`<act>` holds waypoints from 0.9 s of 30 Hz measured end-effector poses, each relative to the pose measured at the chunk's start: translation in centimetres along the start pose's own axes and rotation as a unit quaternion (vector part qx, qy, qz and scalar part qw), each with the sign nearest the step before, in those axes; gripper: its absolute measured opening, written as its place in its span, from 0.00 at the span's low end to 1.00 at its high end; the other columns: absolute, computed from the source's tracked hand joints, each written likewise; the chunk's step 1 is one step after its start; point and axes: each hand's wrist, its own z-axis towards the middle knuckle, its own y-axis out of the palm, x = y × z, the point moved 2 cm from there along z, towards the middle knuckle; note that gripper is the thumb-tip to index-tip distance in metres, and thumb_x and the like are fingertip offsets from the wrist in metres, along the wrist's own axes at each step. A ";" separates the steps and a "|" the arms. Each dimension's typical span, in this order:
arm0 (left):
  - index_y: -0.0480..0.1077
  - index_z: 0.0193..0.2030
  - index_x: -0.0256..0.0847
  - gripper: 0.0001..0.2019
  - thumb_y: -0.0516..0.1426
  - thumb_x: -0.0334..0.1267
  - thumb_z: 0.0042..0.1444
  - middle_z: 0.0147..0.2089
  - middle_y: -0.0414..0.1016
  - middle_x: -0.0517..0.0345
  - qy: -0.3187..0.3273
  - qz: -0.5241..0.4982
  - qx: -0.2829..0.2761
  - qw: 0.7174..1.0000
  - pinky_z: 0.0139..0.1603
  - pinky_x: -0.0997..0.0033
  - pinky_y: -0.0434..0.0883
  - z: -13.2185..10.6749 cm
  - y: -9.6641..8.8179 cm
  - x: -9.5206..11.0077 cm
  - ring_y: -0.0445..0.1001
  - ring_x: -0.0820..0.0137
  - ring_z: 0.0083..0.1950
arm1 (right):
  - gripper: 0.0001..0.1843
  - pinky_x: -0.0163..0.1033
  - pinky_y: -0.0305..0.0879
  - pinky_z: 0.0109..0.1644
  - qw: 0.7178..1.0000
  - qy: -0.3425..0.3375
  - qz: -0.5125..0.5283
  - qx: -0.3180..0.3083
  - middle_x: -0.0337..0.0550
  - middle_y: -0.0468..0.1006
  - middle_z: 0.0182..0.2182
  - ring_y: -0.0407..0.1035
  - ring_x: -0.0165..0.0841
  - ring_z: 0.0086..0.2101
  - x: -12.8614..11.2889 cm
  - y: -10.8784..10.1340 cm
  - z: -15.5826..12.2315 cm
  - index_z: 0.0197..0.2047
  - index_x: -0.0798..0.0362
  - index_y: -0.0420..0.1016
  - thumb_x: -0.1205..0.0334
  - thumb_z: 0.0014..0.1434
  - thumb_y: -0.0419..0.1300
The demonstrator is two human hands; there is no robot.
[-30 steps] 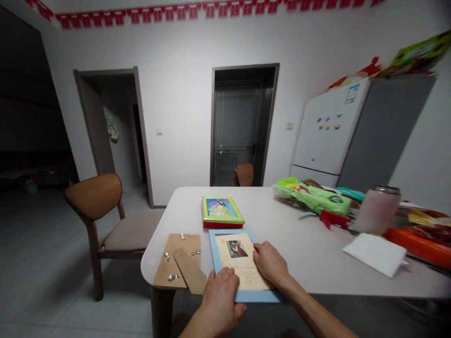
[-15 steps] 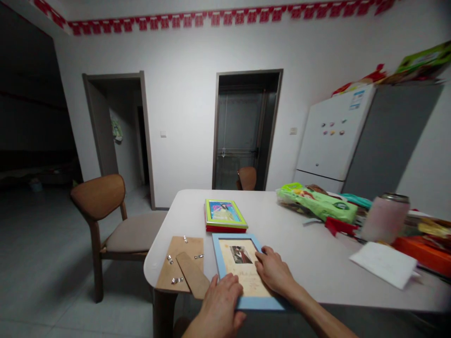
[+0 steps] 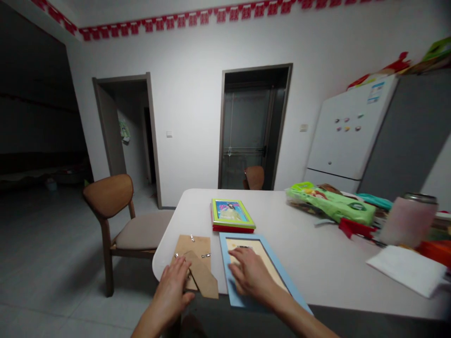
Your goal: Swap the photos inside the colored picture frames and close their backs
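Note:
A light-blue picture frame (image 3: 225, 267) lies face up on the table near its front edge, with a cream paper insert and a small photo inside. Over that insert is my right hand (image 3: 252, 274), fingers apart and partly covering the photo. Left of the frame lies a brown backing board (image 3: 200, 246) with metal clips and a slanting stand leg (image 3: 204, 279). My left hand (image 3: 171, 286) rests at the board's left side, fingers stretched out over its edge. Just behind the blue frame sits a stack topped by a green picture frame (image 3: 234, 225), with red beneath.
On the right are a green plastic package (image 3: 338, 204), a pink jar with a metal lid (image 3: 408, 220) and white folded paper (image 3: 405, 267). A wooden chair (image 3: 109, 197) stands left of the table (image 3: 299, 267); a fridge (image 3: 334, 136) is at the back right.
My left hand has moved left from the blue frame onto the backing board. My right hand has shifted left across the insert, now covering part of the photo. The view has turned slightly left.

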 end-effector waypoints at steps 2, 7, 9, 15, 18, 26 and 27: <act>0.58 0.53 0.36 0.30 0.55 0.29 0.37 0.59 0.54 0.49 -0.025 0.033 0.009 0.999 0.58 0.64 0.47 0.2 0.0 -1.8 0.50 0.64 0.60 | 0.20 0.42 0.52 0.45 0.999 -0.035 0.028 -0.022 0.48 0.72 0.38 0.61 0.38 0.41 -3.4 1.3 0.3 0.45 0.52 0.67 0.55 0.50 0.50; 0.61 0.49 0.37 0.26 0.54 0.28 0.38 0.56 0.59 0.50 -0.022 0.027 0.026 0.999 0.56 0.68 0.53 0.8 0.2 -3.1 0.56 0.66 0.57 | 0.21 0.43 0.54 0.42 0.997 -0.035 0.049 -0.037 0.48 0.69 0.39 0.60 0.40 0.40 -7.1 4.3 1.1 0.41 0.51 0.68 0.58 0.41 0.58; 0.63 0.48 0.40 0.25 0.55 0.28 0.37 0.55 0.61 0.51 -0.013 0.002 0.038 0.999 0.56 0.67 0.55 1.1 0.3 -2.6 0.58 0.65 0.56 | 0.24 0.41 0.55 0.42 0.995 -0.030 0.090 -0.024 0.48 0.68 0.39 0.60 0.39 0.41 -6.5 4.1 1.1 0.45 0.51 0.66 0.64 0.40 0.56; 0.64 0.46 0.42 0.25 0.60 0.30 0.36 0.52 0.65 0.50 0.086 -0.110 0.088 0.986 0.54 0.61 0.59 1.6 1.6 2.8 0.62 0.61 0.53 | 0.23 0.40 0.55 0.49 0.987 -0.028 0.155 0.036 0.46 0.68 0.40 0.60 0.37 0.42 -1.4 -0.7 -1.6 0.44 0.51 0.69 0.68 0.41 0.53; 0.64 0.45 0.41 0.24 0.61 0.31 0.37 0.52 0.64 0.50 0.113 -0.136 0.055 0.983 0.54 0.62 0.59 1.8 2.6 7.0 0.61 0.61 0.53 | 0.21 0.40 0.55 0.50 0.988 0.012 0.151 0.030 0.46 0.69 0.41 0.61 0.36 0.43 2.1 -2.7 -3.8 0.43 0.51 0.70 0.66 0.42 0.52; 0.65 0.40 0.39 0.14 0.57 0.33 0.44 0.48 0.66 0.54 0.124 -0.083 -0.039 0.988 0.50 0.67 0.59 2.8 4.9 11.4 0.63 0.64 0.49 | 0.18 0.38 0.55 0.50 0.993 0.069 0.094 0.025 0.46 0.70 0.39 0.61 0.36 0.42 7.7 -2.9 -5.8 0.40 0.53 0.72 0.63 0.43 0.51; 0.65 0.41 0.39 0.13 0.56 0.33 0.45 0.48 0.66 0.54 0.123 -0.076 -0.038 0.989 0.51 0.66 0.59 2.9 5.0 11.2 0.62 0.64 0.49 | 0.19 0.39 0.55 0.50 0.993 0.065 0.092 0.029 0.46 0.70 0.40 0.61 0.36 0.42 7.7 -2.7 -5.7 0.40 0.54 0.72 0.63 0.44 0.51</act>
